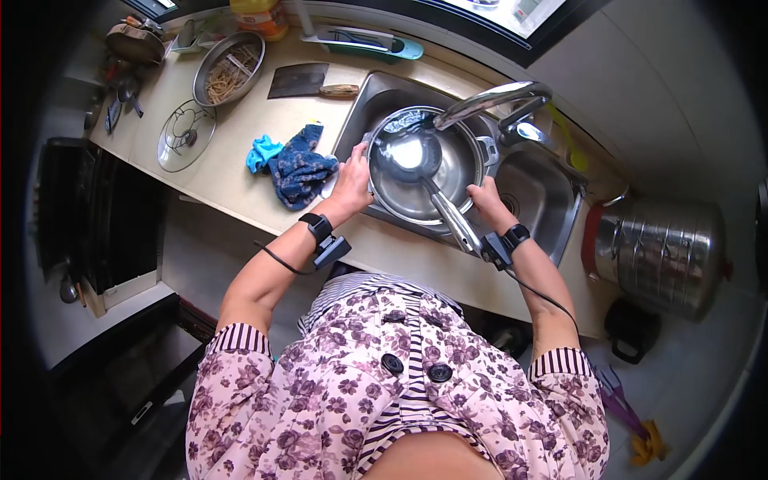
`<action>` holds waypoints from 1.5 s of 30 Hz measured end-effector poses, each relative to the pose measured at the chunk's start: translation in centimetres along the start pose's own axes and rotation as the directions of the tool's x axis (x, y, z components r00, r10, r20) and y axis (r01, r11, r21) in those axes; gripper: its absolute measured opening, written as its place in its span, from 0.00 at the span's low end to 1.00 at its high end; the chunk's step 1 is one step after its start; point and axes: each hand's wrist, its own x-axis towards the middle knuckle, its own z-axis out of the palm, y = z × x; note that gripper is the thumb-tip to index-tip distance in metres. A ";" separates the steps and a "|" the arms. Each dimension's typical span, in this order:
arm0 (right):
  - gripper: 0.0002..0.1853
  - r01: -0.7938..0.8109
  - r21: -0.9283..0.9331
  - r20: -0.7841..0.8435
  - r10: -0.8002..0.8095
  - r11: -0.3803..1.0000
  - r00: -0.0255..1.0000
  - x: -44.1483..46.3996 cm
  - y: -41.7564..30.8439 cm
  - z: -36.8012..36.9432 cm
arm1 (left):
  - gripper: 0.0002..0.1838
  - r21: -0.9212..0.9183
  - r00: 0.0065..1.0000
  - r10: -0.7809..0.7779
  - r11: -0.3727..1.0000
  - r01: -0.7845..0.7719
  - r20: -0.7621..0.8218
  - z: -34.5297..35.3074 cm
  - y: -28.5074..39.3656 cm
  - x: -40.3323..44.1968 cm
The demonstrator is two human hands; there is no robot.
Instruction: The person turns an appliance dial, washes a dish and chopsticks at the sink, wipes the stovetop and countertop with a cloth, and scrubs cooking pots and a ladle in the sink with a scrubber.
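Observation:
A round steel pot (466, 178) with side handles sits over the left sink basin, under the curved faucet (492, 98). My left hand (350, 186) is closed on the pot's left side, near one handle. On the lower right, my right hand (490, 203) grips the pot's edge with the thumb at the rim. A large steel ladle (410, 152) lies in the pot, its long handle sticking out over the rim toward my right wrist. Glare on the metal makes the pot's contents hard to tell.
Left of the sink lie a dark blue cloth (300, 170), a light blue cloth (262, 152), a cleaver (298, 81), a glass lid (186, 138) and a steel basin (230, 70) holding thin sticks. A second sink basin (538, 192) and a large steel container (660, 254) stand to the right.

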 end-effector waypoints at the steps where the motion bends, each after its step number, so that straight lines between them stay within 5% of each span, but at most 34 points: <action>1: 0.03 0.001 0.023 0.003 -0.001 1.000 1.000 0.2 0.1 0.4 | 0.35 0.005 1.000 0.002 1.000 -0.002 -0.001 0.1 -0.4 0.2; 4: 0.03 -0.022 -0.001 -0.190 0.022 1.000 0.982 1.9 0.2 1.5 | 0.35 0.028 1.000 0.008 1.000 -0.008 0.002 0.8 -1.6 1.4; 5: 0.03 0.007 -0.006 -0.069 -0.008 1.000 0.998 2.0 0.5 1.3 | 0.35 0.027 1.000 0.003 1.000 -0.003 0.007 1.2 -1.8 1.4; 8: 0.03 0.004 -0.077 -0.063 -0.009 0.997 0.998 3.7 2.9 0.4 | 0.33 0.025 0.999 -0.001 1.000 0.000 0.034 1.2 -1.5 1.9; 19: 0.02 0.010 -0.143 -0.153 -0.033 0.990 0.988 5.1 3.2 0.1 | 0.25 0.041 0.999 -0.036 0.999 0.035 0.037 3.7 -2.7 4.4; 24: 0.04 -0.104 -0.205 -0.172 0.068 0.973 0.983 3.4 3.6 0.6 | 0.21 0.099 0.985 -0.092 0.992 0.078 0.149 3.8 -2.8 4.5; 26: 0.02 -0.128 -0.218 -0.144 0.098 0.968 0.985 2.7 2.8 0.8 | 0.20 0.133 0.988 -0.073 0.990 0.054 0.138 3.5 -2.9 4.5; 31: 0.05 -0.370 0.136 -0.075 0.382 0.919 0.921 1.9 5.4 2.5 | 0.25 0.254 0.955 -0.148 0.964 0.081 0.256 1.8 -2.9 5.1; 34: 0.04 -0.359 0.250 -0.055 0.383 0.899 0.922 0.3 4.6 3.7 | 0.24 0.306 0.952 -0.197 0.944 0.121 0.233 2.2 -3.3 4.9; 36: 0.01 -0.458 0.175 -0.002 0.465 0.872 0.885 -0.5 2.1 4.0 | 0.25 0.294 0.953 -0.198 0.947 0.127 0.227 2.5 -3.4 5.0; 38: 0.15 -0.529 -0.034 -0.035 0.528 0.848 0.849 0.0 2.0 3.7 | 0.25 0.221 0.941 -0.226 0.960 0.171 0.253 1.8 -3.4 5.6; 40: 0.16 -0.569 -0.061 0.083 0.572 0.820 0.816 -1.4 -1.8 5.2 | 0.28 0.327 0.936 -0.226 0.936 0.132 0.271 3.0 -4.0 6.1; 42: 0.13 -0.586 -0.118 0.197 0.598 0.801 0.777 -2.8 -4.7 6.5 | 0.31 0.218 0.969 -0.225 0.955 0.200 0.098 4.2 -3.8 6.2; 44: 0.10 -0.559 -0.144 0.259 0.576 0.817 0.776 -2.5 -4.1 7.0 | 0.32 0.057 0.943 -0.304 0.953 0.299 0.138 0.4 -1.2 6.7; 45: 0.09 -0.602 -0.115 0.266 0.609 0.790 0.748 -2.4 -4.0 7.2 | 0.33 0.058 0.974 -0.208 0.977 0.204 0.089 0.4 -0.9 6.9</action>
